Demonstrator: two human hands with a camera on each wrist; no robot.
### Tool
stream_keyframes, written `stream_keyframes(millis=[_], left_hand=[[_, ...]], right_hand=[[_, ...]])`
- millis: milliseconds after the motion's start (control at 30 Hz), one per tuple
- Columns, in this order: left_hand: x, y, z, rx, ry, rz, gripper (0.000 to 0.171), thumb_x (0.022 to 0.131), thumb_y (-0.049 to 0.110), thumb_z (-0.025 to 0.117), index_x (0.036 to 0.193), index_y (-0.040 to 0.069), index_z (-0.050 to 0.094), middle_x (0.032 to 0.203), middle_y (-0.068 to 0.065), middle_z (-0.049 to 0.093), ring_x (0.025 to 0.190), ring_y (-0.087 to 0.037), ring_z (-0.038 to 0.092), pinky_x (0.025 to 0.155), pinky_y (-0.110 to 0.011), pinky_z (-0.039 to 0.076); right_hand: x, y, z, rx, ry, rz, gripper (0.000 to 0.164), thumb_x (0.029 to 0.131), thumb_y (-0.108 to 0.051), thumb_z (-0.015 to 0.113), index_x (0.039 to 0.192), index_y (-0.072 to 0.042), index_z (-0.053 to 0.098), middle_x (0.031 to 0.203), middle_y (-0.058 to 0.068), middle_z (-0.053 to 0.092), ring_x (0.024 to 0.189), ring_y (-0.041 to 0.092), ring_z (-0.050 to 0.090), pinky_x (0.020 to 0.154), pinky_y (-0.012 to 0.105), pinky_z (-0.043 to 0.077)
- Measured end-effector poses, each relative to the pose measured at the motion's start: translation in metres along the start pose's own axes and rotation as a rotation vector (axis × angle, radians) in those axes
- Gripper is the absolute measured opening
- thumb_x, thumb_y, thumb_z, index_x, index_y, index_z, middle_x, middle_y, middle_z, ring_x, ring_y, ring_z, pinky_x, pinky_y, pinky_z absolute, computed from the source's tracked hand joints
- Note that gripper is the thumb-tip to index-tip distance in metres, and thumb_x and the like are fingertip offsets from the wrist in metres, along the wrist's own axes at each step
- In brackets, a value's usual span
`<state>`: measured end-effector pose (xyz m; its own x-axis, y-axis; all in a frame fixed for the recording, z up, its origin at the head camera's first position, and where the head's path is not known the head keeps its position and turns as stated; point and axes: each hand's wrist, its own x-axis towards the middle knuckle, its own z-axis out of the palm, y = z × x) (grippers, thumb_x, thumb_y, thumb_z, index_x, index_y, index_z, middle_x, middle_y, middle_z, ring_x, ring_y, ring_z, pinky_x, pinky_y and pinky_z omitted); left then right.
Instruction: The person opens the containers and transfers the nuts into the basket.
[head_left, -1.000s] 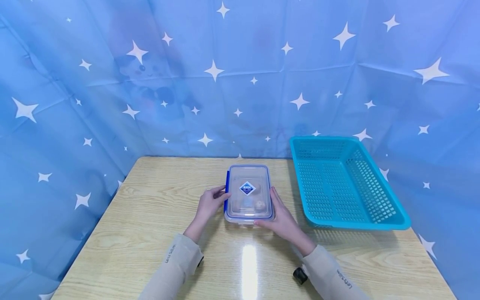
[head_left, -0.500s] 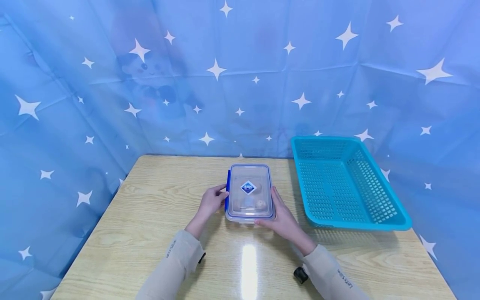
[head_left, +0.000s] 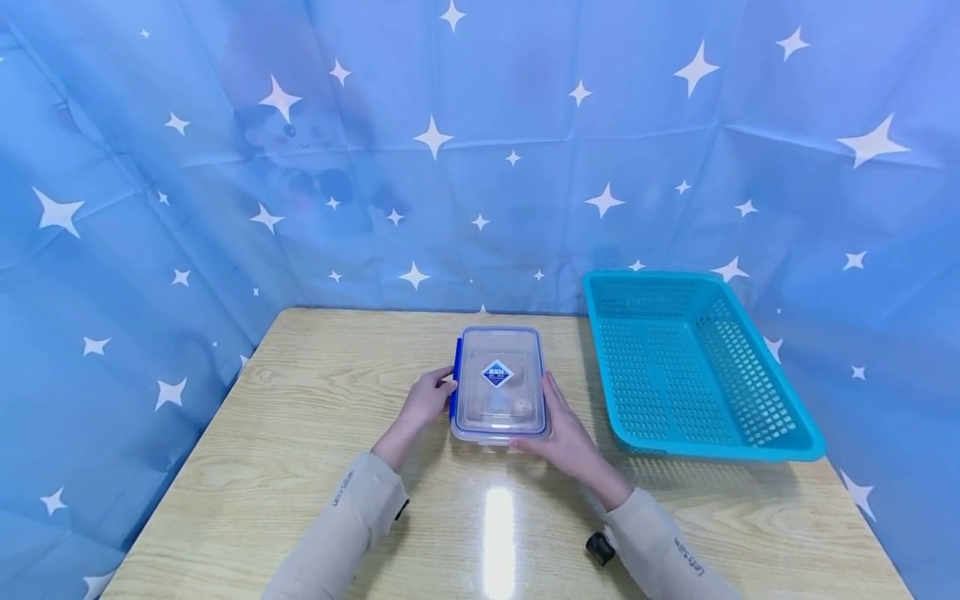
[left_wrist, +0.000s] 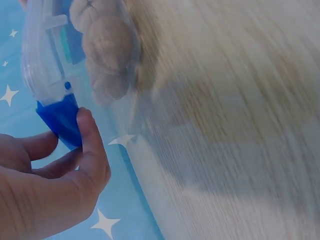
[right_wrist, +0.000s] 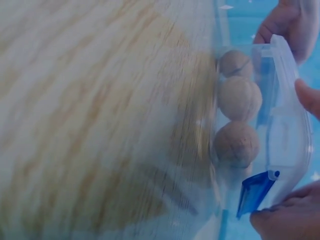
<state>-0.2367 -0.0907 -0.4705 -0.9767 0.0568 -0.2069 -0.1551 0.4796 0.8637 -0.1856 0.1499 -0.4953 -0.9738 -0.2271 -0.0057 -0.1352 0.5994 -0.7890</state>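
A clear food container with a blue seal line and a diamond label lies on the wooden table. Several round tan balls show through its walls. At its left side my left hand pinches the blue latch between thumb and fingers; the latch hangs tilted outward from the wall in the left wrist view. My right hand holds the right front corner, with the thumb at the front edge and fingers along the right side. Another blue latch stands out from the wall close to the right fingers.
To the right of the container stands a turquoise slotted basket. A blue curtain with white stars hangs behind the wooden table. Glare lies on the tabletop in front of the container.
The left thumb has drawn slightly back from the lid edge to the latch. The right hand and the container keep their places; the head view has shifted a little.
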Motion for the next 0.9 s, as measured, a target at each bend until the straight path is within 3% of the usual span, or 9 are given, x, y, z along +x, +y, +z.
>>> stream_keyframes(millis=[233, 333, 433, 567, 700, 800, 900], left_hand=[[0.003, -0.01, 0.003, 0.091, 0.006, -0.011, 0.052, 0.106, 0.034, 0.046, 0.15, 0.006, 0.044, 0.12, -0.022, 0.067, 0.091, -0.025, 0.067, 0.073, -0.032, 0.057], [0.006, -0.011, 0.006, 0.08, 0.003, 0.03, 0.05, 0.108, 0.029, 0.04, 0.15, 0.003, 0.042, 0.135, -0.026, 0.06, 0.112, -0.037, 0.065, 0.093, -0.045, 0.057], [0.009, -0.015, 0.006, 0.071, 0.001, 0.046, 0.046, 0.109, 0.02, 0.036, 0.146, -0.006, 0.043, 0.141, -0.029, 0.054, 0.127, -0.043, 0.057, 0.109, -0.053, 0.047], [0.009, -0.022, 0.002, 0.042, -0.03, -0.021, 0.043, 0.108, 0.014, 0.035, 0.141, -0.011, 0.046, 0.125, -0.03, 0.064, 0.112, -0.039, 0.066, 0.096, -0.047, 0.057], [0.01, -0.019, -0.006, 0.05, -0.051, -0.024, 0.044, 0.107, 0.013, 0.041, 0.145, -0.008, 0.044, 0.12, -0.028, 0.066, 0.1, -0.034, 0.07, 0.079, -0.038, 0.062], [0.01, -0.016, -0.009, 0.064, -0.025, 0.016, 0.047, 0.104, 0.007, 0.046, 0.148, -0.006, 0.04, 0.127, -0.027, 0.064, 0.108, -0.035, 0.068, 0.081, -0.035, 0.062], [0.007, -0.015, -0.008, 0.066, 0.025, 0.069, 0.048, 0.101, 0.003, 0.05, 0.148, -0.003, 0.041, 0.135, -0.025, 0.06, 0.119, -0.038, 0.064, 0.093, -0.04, 0.06]], right_hand=[[0.001, -0.001, 0.001, 0.006, -0.018, 0.019, 0.126, 0.076, -0.048, 0.083, 0.16, -0.006, 0.001, 0.169, 0.016, -0.001, 0.154, 0.038, 0.011, 0.124, 0.057, 0.018], [0.001, -0.001, 0.001, -0.007, -0.008, 0.009, 0.125, 0.076, -0.048, 0.083, 0.16, -0.004, 0.002, 0.169, 0.018, 0.0, 0.154, 0.04, 0.012, 0.124, 0.057, 0.019], [0.001, 0.0, 0.001, -0.012, 0.005, 0.001, 0.124, 0.076, -0.046, 0.084, 0.16, -0.002, 0.003, 0.168, 0.019, 0.002, 0.153, 0.041, 0.013, 0.123, 0.058, 0.019], [0.001, 0.0, 0.002, -0.017, -0.015, 0.005, 0.124, 0.077, -0.047, 0.083, 0.16, -0.002, 0.002, 0.168, 0.02, 0.001, 0.153, 0.041, 0.013, 0.123, 0.057, 0.019], [0.0, -0.002, 0.0, -0.028, -0.011, 0.0, 0.124, 0.077, -0.047, 0.083, 0.159, -0.001, 0.003, 0.168, 0.02, 0.001, 0.153, 0.042, 0.013, 0.123, 0.058, 0.019], [0.0, -0.002, -0.001, -0.024, 0.003, -0.005, 0.124, 0.076, -0.046, 0.083, 0.159, 0.0, 0.004, 0.168, 0.02, 0.001, 0.153, 0.042, 0.013, 0.123, 0.059, 0.019], [0.001, -0.002, -0.001, -0.02, -0.001, -0.001, 0.124, 0.076, -0.047, 0.083, 0.159, 0.0, 0.004, 0.168, 0.02, 0.001, 0.153, 0.042, 0.012, 0.123, 0.059, 0.019]])
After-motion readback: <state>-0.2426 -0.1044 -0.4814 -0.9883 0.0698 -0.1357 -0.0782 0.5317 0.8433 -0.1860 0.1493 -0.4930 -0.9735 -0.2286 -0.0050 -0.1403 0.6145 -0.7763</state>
